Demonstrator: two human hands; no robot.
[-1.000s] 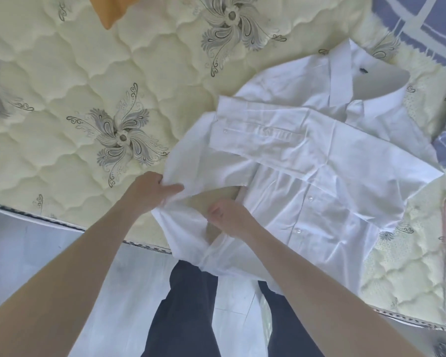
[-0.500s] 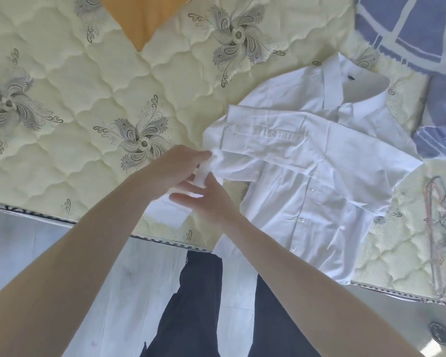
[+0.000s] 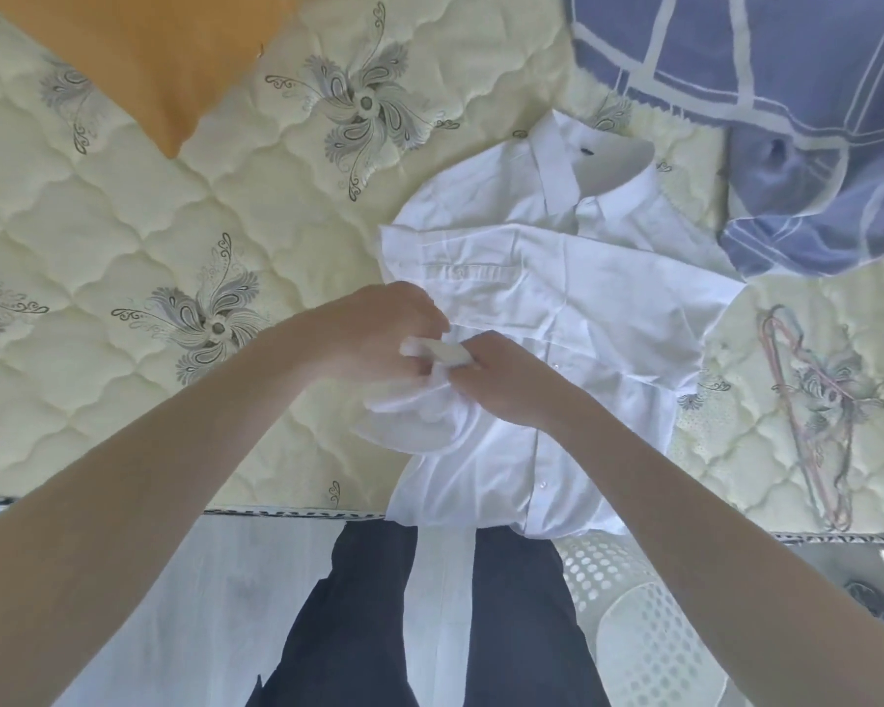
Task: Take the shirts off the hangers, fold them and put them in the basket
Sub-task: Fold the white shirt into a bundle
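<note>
One white shirt [image 3: 557, 278]; one blue checked cloth [image 3: 787, 68]; one orange cushion [image 3: 139, 58]; one perforated white basket [image 3: 649, 635]; one quilted mattress [image 3: 123, 237].

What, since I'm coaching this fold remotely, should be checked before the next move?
1. Off the hanger: ok; white shirt lies on the mattress, hangers lie apart to its right.
2. Grip, left hand: ok, pinches the sleeve.
3. Grip, right hand: ok, pinches the same sleeve.
4. Fabric supported: not ok, hem overhangs the mattress edge.
5. Drop spot: ok, basket stands below that edge; contents cannot tell.
</note>
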